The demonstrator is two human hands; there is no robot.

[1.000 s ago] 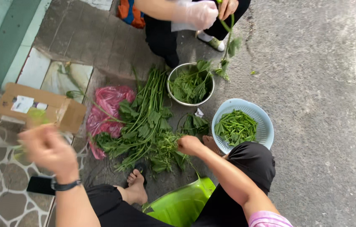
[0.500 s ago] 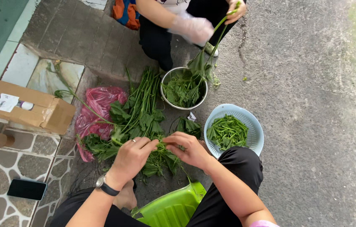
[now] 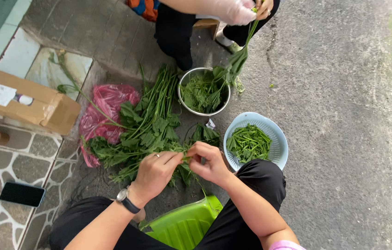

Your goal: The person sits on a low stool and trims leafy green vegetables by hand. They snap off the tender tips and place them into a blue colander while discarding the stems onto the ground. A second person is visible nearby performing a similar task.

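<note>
Head view, left to right: I see a brown cardboard box [image 3: 27, 103] with a white label, then a pink plastic bag [image 3: 105, 109] under loose leafy greens [image 3: 147, 125]. My left hand [image 3: 154, 172] and right hand [image 3: 211, 162] both pinch one green stem [image 3: 187, 158] between them. A steel bowl [image 3: 204, 90] holds leaves; a pale blue colander [image 3: 256, 141] holds cut stems. Someone's gloved hand [image 3: 233, 11] is cut off at the top.

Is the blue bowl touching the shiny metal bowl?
Apart. The head view shows bare ground between the blue bowl and the metal bowl.
</note>
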